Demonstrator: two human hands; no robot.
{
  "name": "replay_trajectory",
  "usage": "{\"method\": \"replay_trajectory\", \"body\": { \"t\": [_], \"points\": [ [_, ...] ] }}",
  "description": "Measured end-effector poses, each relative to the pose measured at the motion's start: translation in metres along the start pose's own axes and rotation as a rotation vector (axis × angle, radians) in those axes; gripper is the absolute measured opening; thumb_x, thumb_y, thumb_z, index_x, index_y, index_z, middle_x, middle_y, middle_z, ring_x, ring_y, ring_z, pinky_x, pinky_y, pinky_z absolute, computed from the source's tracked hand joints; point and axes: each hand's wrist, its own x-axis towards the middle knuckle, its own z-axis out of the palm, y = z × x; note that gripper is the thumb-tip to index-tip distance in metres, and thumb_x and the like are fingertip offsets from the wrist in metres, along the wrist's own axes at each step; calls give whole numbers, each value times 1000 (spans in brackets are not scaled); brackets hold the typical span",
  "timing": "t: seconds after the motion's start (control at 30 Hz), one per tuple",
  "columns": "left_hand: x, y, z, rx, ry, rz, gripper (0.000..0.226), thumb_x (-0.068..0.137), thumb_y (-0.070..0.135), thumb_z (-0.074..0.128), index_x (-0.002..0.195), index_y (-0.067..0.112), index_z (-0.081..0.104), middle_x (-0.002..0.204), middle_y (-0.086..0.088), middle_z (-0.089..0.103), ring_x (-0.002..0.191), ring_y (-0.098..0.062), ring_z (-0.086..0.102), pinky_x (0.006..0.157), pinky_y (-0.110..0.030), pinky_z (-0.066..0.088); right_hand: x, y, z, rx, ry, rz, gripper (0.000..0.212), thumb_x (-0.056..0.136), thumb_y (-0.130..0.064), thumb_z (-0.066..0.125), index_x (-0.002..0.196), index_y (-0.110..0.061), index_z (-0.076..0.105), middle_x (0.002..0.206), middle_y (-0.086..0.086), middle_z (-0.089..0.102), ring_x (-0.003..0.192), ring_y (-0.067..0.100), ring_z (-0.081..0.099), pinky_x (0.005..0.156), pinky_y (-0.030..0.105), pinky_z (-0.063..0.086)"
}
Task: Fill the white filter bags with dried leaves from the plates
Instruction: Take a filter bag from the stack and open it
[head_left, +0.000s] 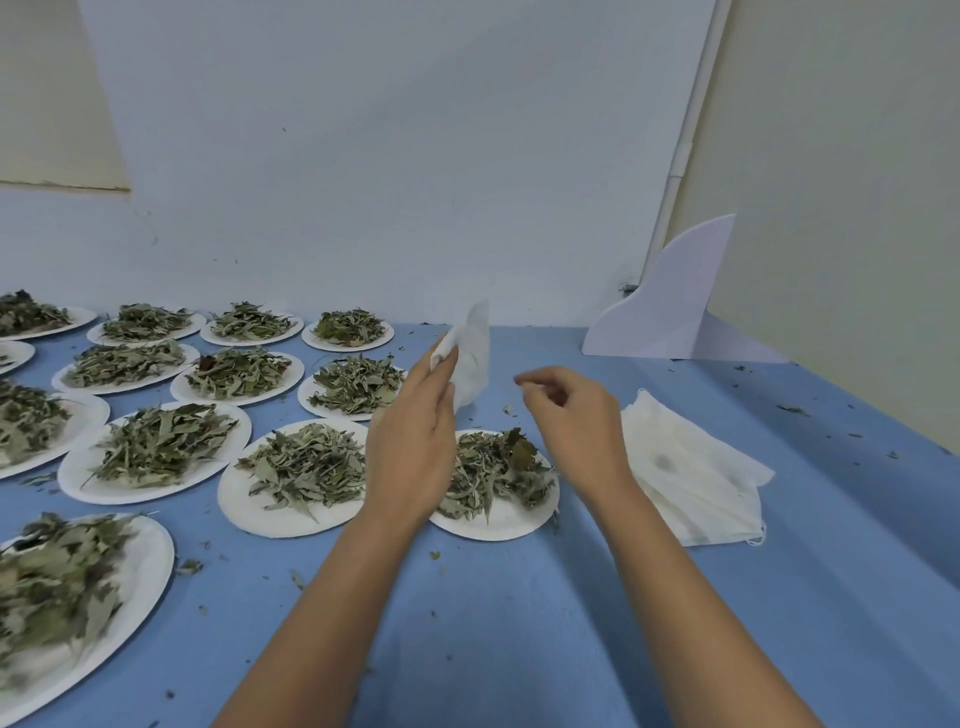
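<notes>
The bag (475, 358) is up in the air over the tabletop (519, 623), just past the far rim of the nearest plate (498, 522). Its long axis stands close to upright with a slight lean. The top corner points up and away towards the wall, and the lower end hangs down behind the knuckles. It is limp and creased, and too blurred to show whether its mouth is open.

The left grip (415, 447) holds it, with fingertips and thumb pinching the bag's left edge near the top and the back of the hand turned this way. The right grip (576, 426) hovers just to the right of the bag, apart from it, above the plate's right side. Its fingers are curled in and the gap is narrow, thumb and forefinger tips nearly meeting. I cannot tell whether anything sits between them.

A heap of leaves (498, 467) lies on that plate, grey-green with a darker brown clump at the far right. Beside the plate, close to the right wrist, a stack of bags (696, 467) lies flat. More plates (156, 452) heaped with leaves run in rows to the left. Crumbs of leaf are scattered over the blue surface. A white stand (670, 306) sits at the far right by the wall.
</notes>
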Motion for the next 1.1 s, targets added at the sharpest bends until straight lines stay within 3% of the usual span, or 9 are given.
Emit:
{"method": "replay_trajectory", "body": {
  "t": [0.03,0.13,0.2,0.27,0.37,0.5,0.73,0.9,1.1],
  "points": [
    [-1,1,-2,52,28,20,40,102,22,36,141,32,42,149,10,38,117,-14,50,92,-25,37,1,-11,5,109,-38,-9,18,86,-18,59,86,-32,70,73,-9,67,62,-5,58,61,9,45],
    [0,3,-6,163,69,26,42,102,22,36,137,45,37,125,17,54,106,-13,42,86,-27,26,4,-33,25,259,-245,35,19,83,-17,65,91,-32,71,88,-9,72,88,3,67,87,31,54],
    [3,4,-10,-51,46,-74,43,102,17,35,134,48,35,112,16,50,110,-10,38,98,-28,28,4,-39,38,288,-314,36,26,84,-12,64,104,-27,69,99,-8,72,97,3,66,94,33,52],
    [6,5,-14,-351,8,-169,45,102,10,33,136,37,43,125,4,52,123,-9,43,109,-32,33,2,-40,47,330,-359,33,32,86,-11,62,115,-22,67,109,-8,70,103,1,63,97,30,49],
    [5,9,-21,-485,30,-149,47,101,4,34,136,33,46,138,6,50,127,-5,46,109,-33,39,0,-38,52,352,-392,72,37,89,-18,59,126,-17,62,120,-4,67,112,5,60,104,34,45],
    [4,12,-22,-488,83,-126,42,101,17,43,132,46,43,138,11,51,122,-2,50,103,-26,44,0,-39,50,386,-392,30,26,95,-14,54,116,-18,69,107,-3,72,104,7,65,101,33,48],
    [5,12,-20,-454,169,-198,43,97,14,50,135,34,49,120,-19,61,112,-21,58,88,-18,46,0,-35,49,368,-215,32,16,83,-15,70,86,-29,76,81,-11,75,85,-1,68,79,15,50],
    [8,12,-20,-368,247,-222,44,90,16,62,131,30,55,92,13,68,76,6,58,71,-7,46,2,-33,50,344,-106,107,6,73,-19,78,74,-22,74,69,-9,72,68,1,65,63,13,47],
    [7,15,-22,-240,245,-193,30,84,17,68,112,27,61,85,18,63,75,11,58,65,-1,41,5,-33,48,323,-30,83,23,70,-11,80,61,-22,62,53,-16,59,51,-4,51,51,9,38]
  ]
}}
